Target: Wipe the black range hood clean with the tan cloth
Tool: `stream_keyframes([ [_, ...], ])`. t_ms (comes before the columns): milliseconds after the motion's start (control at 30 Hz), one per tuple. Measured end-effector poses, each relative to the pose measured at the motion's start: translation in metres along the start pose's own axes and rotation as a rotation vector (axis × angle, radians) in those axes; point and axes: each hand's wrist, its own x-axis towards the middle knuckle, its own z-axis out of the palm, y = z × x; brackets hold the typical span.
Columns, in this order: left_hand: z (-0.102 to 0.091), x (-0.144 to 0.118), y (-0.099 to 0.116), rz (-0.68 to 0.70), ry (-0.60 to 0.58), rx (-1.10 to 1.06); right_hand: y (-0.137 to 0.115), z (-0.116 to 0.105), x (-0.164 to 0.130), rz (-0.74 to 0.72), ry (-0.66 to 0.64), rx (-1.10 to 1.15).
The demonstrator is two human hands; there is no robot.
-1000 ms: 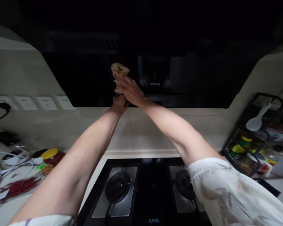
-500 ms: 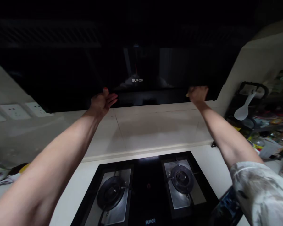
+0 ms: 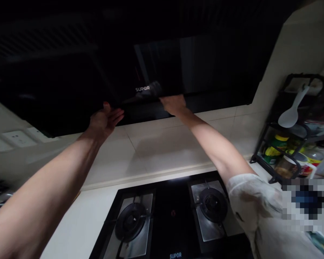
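A black glass range hood [image 3: 218,68] with a SUPOR logo fills the upper part of the head view. At its lower edge, left of the logo, my left hand [image 3: 104,120] rests with thumb up and fingers stretched out, holding nothing visible. My right hand [image 3: 175,104] is at the same lower edge, just right of the logo, its fingers curled in. Whatever those fingers may hold is hidden. Below both arms lies a black gas stove [image 3: 166,230] with a left burner [image 3: 131,221] and a right burner [image 3: 213,204].
To the right stands a black rack [image 3: 261,151] with bottles and jars, and a white rice paddle [image 3: 289,117] hangs on it. Wall sockets [image 3: 18,138] are at the left. A white countertop [image 3: 78,219] surrounds the stove, against a tiled wall [image 3: 156,144].
My right hand has slid left along the hood's lower edge, closer to my left hand. The left hand keeps its place on the hood. The camera view has turned somewhat to the right.
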Motion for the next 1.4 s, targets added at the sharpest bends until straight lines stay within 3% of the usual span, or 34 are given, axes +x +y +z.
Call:
stream_keyframes([
  [100,0.001,-0.001,0.000,0.005,0.018,0.034,-0.020,0.001,0.018,-0.107,-0.039,0.014],
  [233,0.002,-0.001,0.002,0.013,0.046,0.087,0.001,-0.002,0.005,-0.018,-0.033,0.113],
  [333,0.000,0.001,0.002,0.007,0.051,0.127,0.040,-0.009,-0.023,0.098,-0.015,0.071],
  [433,-0.003,0.004,0.001,0.015,0.038,0.160,0.096,-0.021,-0.060,0.216,0.018,-0.053],
  [567,-0.004,0.005,0.001,0.037,0.027,0.196,0.172,-0.037,-0.114,0.425,0.158,-0.210],
  [633,-0.004,0.004,0.001,0.027,0.028,0.186,0.192,-0.040,-0.131,0.489,0.200,-0.280],
  [700,-0.003,0.002,0.003,0.012,0.022,0.169,0.196,-0.037,-0.138,0.551,0.203,-0.316],
  [767,-0.002,0.000,0.004,-0.005,0.025,0.148,0.184,-0.027,-0.135,0.615,0.217,-0.316],
  [867,-0.002,-0.002,0.006,-0.036,0.017,0.119,0.144,-0.004,-0.125,0.616,0.262,-0.273],
  [1033,0.000,-0.004,0.009,-0.055,0.002,0.111,0.044,0.031,-0.088,0.358,0.223,-0.125],
  [1200,0.001,-0.008,0.007,-0.078,-0.006,0.151,-0.072,0.040,-0.016,0.045,0.189,0.017],
  [1300,-0.014,-0.006,-0.002,-0.054,0.018,0.287,-0.129,0.038,0.025,-0.122,0.115,0.057],
  [1400,-0.049,0.000,-0.015,0.077,0.040,0.625,-0.172,0.039,0.058,-0.243,0.028,0.098],
])
